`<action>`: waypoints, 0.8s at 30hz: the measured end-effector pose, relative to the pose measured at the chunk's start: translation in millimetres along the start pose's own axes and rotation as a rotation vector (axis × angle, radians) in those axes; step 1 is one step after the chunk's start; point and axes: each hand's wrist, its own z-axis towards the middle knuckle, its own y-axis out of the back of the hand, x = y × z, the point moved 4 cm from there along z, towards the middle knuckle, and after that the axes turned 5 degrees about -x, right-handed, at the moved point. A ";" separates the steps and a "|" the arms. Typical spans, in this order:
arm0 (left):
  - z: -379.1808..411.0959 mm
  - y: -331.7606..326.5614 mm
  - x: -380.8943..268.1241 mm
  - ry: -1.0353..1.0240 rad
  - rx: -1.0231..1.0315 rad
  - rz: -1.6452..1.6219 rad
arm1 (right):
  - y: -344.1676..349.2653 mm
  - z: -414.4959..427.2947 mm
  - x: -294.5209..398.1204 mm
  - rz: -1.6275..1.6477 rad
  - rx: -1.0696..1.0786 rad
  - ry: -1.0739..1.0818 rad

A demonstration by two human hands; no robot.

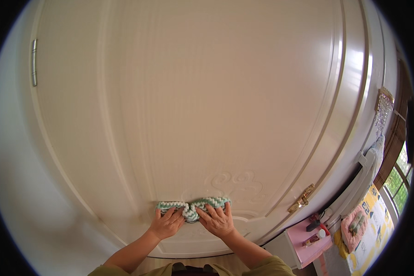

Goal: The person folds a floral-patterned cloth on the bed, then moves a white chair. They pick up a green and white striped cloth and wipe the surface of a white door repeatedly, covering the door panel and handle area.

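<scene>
Both my hands press a green-and-white striped cloth (192,211) flat against a cream panelled door (207,114), low in the view. My left hand (168,222) lies on the cloth's left part, fingers pointing up the door. On the right part rests my right hand (216,219), its fingers spread. The cloth is bunched between the two hands. Just above it, a raised scroll ornament (239,183) shows on the door. A gold-coloured door handle (301,198) is to the right of my right hand.
A metal hinge (34,62) is at the door's left edge. At lower right stand a small cabinet with a pink top (303,238) bearing a bottle (314,238), and a yellow-and-white patterned cover (369,231) with a pink cloth (348,231) on it. A window (398,179) lies beyond.
</scene>
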 end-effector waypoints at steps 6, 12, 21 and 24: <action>80.4 19.0 5.7 -0.064 -0.116 0.072 | 20.9 27.1 -45.1 -0.005 -0.086 -0.102; 207.7 41.1 -0.4 0.067 -0.272 0.071 | 58.8 85.9 -118.7 -0.108 -0.391 -0.333; 163.3 -0.9 -71.4 -0.185 -0.087 0.062 | 44.5 -22.4 -129.7 -0.033 -0.127 -0.199; 217.6 9.8 -74.3 -0.157 -0.085 0.012 | 64.7 6.2 -169.7 -0.060 -0.209 -0.235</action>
